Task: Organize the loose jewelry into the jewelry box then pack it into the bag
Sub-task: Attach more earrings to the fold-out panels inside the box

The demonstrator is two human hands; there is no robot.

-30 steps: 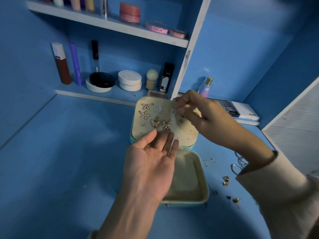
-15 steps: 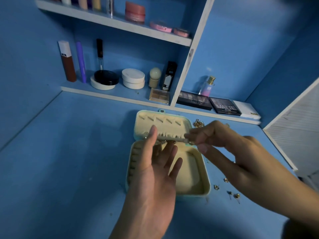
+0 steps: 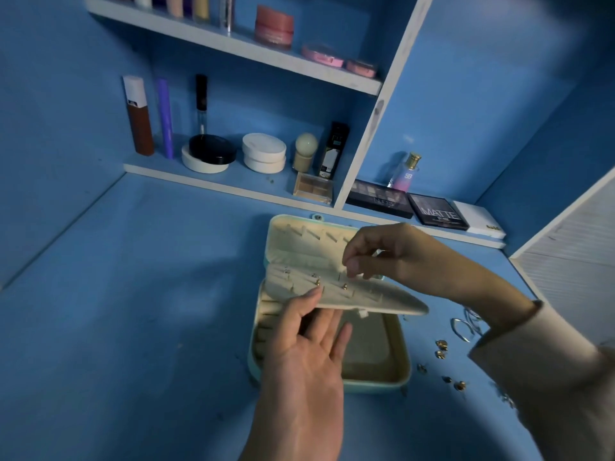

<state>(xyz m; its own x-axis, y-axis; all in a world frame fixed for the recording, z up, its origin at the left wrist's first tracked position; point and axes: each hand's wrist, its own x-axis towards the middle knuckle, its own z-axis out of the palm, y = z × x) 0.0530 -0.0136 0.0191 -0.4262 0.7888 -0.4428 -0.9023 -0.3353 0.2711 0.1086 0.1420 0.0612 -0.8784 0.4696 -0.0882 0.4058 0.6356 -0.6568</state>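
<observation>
The teal jewelry box [image 3: 376, 382] lies open on the blue desk, its cream lid [image 3: 299, 241] leaning back. A cream earring panel [image 3: 369, 299] hangs tilted over the tray, back side up, with several small gold posts poking through. My left hand [image 3: 309, 357] holds the panel's near left edge, thumb on top and fingers below. My right hand [image 3: 392, 254] pinches at the panel's far side with curled fingertips; anything between them is too small to tell. Loose gold earrings [image 3: 441, 349] and silver hoops [image 3: 462, 327] lie to the right of the box. No bag is in view.
Behind the box, a low shelf carries eyeshadow palettes [image 3: 436, 212], a perfume bottle [image 3: 404, 173], round compacts [image 3: 263, 153] and tall tubes [image 3: 139, 118]. Jars [image 3: 274, 26] stand on an upper shelf. A white slatted panel [image 3: 572, 261] borders the desk at right.
The earring panel has swung from upright, with its earring faces showing, down over the tray with its back up. My right hand followed it down and my left hand took its near edge.
</observation>
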